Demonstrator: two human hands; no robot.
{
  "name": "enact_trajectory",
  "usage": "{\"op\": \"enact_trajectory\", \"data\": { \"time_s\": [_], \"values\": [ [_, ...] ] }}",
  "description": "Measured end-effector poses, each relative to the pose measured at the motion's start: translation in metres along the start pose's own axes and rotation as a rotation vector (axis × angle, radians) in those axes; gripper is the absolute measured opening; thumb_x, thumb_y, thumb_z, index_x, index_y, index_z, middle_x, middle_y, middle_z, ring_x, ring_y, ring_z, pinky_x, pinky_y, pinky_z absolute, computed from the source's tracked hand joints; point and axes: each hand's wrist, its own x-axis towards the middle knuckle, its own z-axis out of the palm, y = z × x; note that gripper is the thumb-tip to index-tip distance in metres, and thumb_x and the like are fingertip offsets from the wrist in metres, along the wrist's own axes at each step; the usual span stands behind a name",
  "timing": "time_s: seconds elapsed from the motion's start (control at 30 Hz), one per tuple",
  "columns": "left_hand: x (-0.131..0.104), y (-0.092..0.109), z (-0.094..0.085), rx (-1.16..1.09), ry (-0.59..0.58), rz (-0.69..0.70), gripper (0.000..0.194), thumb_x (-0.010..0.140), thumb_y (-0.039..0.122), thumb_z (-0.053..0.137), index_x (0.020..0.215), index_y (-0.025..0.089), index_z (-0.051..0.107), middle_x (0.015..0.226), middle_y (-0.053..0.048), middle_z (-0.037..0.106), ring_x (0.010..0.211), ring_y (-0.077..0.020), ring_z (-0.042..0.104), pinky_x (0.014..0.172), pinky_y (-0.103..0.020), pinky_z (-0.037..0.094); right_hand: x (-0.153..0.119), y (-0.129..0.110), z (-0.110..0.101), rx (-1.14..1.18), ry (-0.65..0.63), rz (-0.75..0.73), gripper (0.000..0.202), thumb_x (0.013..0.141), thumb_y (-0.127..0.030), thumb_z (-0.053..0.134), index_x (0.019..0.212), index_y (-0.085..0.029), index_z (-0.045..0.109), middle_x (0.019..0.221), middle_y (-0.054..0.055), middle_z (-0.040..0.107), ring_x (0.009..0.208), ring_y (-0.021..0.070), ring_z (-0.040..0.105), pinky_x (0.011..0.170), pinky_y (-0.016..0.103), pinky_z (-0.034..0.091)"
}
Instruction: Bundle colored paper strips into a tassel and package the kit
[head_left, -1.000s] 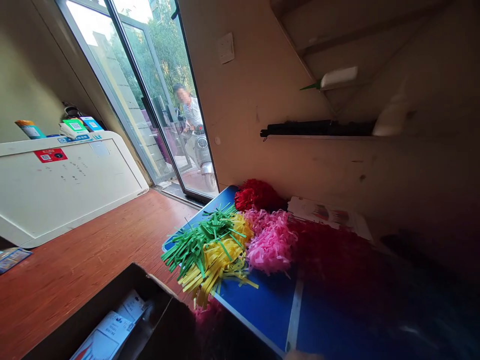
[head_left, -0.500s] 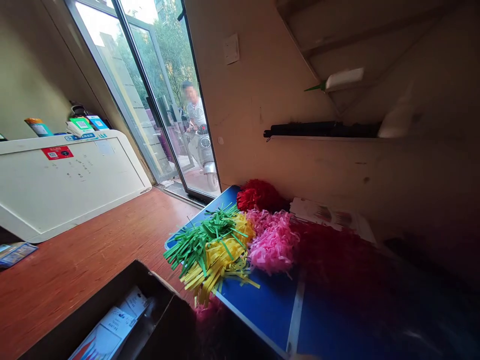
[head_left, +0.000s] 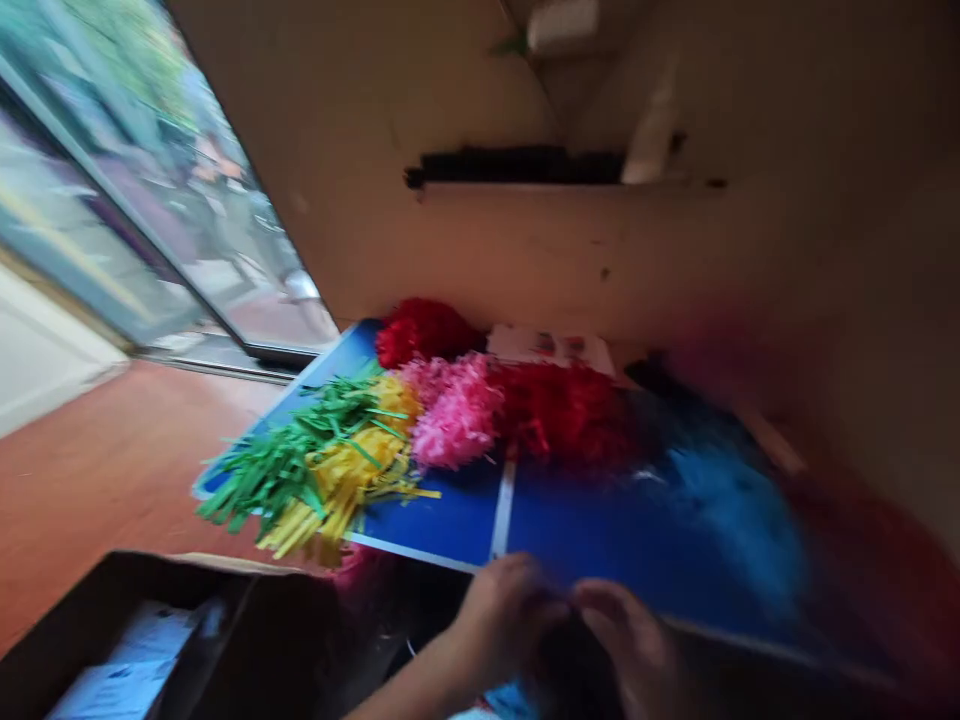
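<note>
Both of my hands are close together at the front edge of a blue table (head_left: 442, 515), blurred by motion. My left hand (head_left: 506, 605) has its fingers curled inward, with the tips towards the other hand. Beside it, my right hand (head_left: 626, 635) is bent with thumb and fingers drawn together. Anything between the fingertips is too dark and smeared to make out. Beyond them on the table lie a green strip pom-pom (head_left: 292, 450), a yellow pom-pom (head_left: 356, 470), a pink pom-pom (head_left: 457, 410) and red pom-poms (head_left: 570, 415) (head_left: 424, 330).
A blue pom-pom (head_left: 739, 510) lies at the table's right. An open cardboard box (head_left: 277, 640) with printed packets (head_left: 127, 670) stands at the lower left. A narrow wall shelf (head_left: 525, 180) carries a dark long object and a white bottle (head_left: 651, 130). A glass door (head_left: 150, 200) is at the left.
My view has swung right and the table things have shifted left in the picture. Both hands have come into view at the table's front edge.
</note>
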Motion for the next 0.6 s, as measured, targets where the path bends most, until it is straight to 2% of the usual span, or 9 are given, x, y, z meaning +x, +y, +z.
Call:
{"op": "enact_trajectory", "data": {
  "time_s": [0.03, 0.13, 0.23, 0.33, 0.47, 0.6],
  "values": [
    [0.002, 0.003, 0.001, 0.013, 0.012, 0.019, 0.014, 0.088, 0.031, 0.064, 0.088, 0.019, 0.071, 0.079, -0.007, 0.07, 0.074, -0.0174, 0.065, 0.068, -0.028, 0.05, 0.001, -0.006, -0.004, 0.025, -0.082, -0.018, 0.023, 0.078, -0.047, 0.07, 0.083, -0.025, 0.073, 0.084, 0.005, 0.074, 0.08, 0.0243, 0.07, 0.072, 0.033, 0.059],
    [0.009, 0.016, -0.002, 0.048, 0.087, 0.109, 0.01, 0.086, 0.026, 0.066, 0.095, 0.02, 0.068, 0.084, -0.005, 0.071, 0.075, -0.0152, 0.066, 0.066, -0.024, 0.051, 0.007, -0.027, -0.009, 0.063, -0.057, -0.128, 0.015, 0.081, -0.036, 0.065, 0.075, -0.024, 0.072, 0.079, 0.002, 0.075, 0.076, 0.0203, 0.07, 0.075, 0.027, 0.057],
    [0.013, 0.029, -0.002, 0.119, 0.217, 0.278, 0.016, 0.085, 0.019, 0.067, 0.101, 0.02, 0.065, 0.096, -0.006, 0.071, 0.09, -0.0164, 0.067, 0.086, -0.029, 0.052, 0.006, -0.042, -0.008, 0.045, 0.043, -0.265, 0.011, 0.081, -0.027, 0.064, 0.073, -0.024, 0.071, 0.075, 0.0, 0.074, 0.07, 0.0165, 0.07, 0.07, 0.021, 0.056],
    [0.015, 0.034, 0.002, 0.161, 0.24, 0.413, 0.016, 0.087, 0.009, 0.061, 0.096, 0.021, 0.065, 0.089, -0.001, 0.07, 0.085, -0.013, 0.067, 0.102, -0.036, 0.043, 0.002, -0.045, -0.007, 0.018, 0.073, -0.342, 0.01, 0.082, -0.022, 0.064, 0.076, -0.024, 0.072, 0.076, 0.0, 0.075, 0.07, 0.0152, 0.07, 0.069, 0.019, 0.056],
    [0.017, 0.03, 0.006, 0.161, 0.217, 0.43, 0.018, 0.085, 0.005, 0.061, 0.094, 0.02, 0.063, 0.085, 0.0, 0.07, 0.079, -0.0112, 0.066, 0.104, -0.037, 0.041, 0.0, -0.04, -0.007, 0.026, 0.079, -0.365, 0.011, 0.083, -0.02, 0.064, 0.077, -0.024, 0.072, 0.076, -0.001, 0.075, 0.072, 0.014, 0.071, 0.07, 0.017, 0.055],
    [0.017, 0.028, 0.007, 0.161, 0.244, 0.417, 0.016, 0.085, 0.005, 0.06, 0.091, 0.02, 0.062, 0.083, 0.001, 0.071, 0.076, -0.0104, 0.067, 0.104, -0.036, 0.042, -0.001, -0.034, -0.006, 0.011, 0.087, -0.325, 0.012, 0.083, -0.02, 0.064, 0.078, -0.025, 0.074, 0.078, 0.0, 0.076, 0.072, 0.0146, 0.071, 0.072, 0.017, 0.055]
  ]
}}
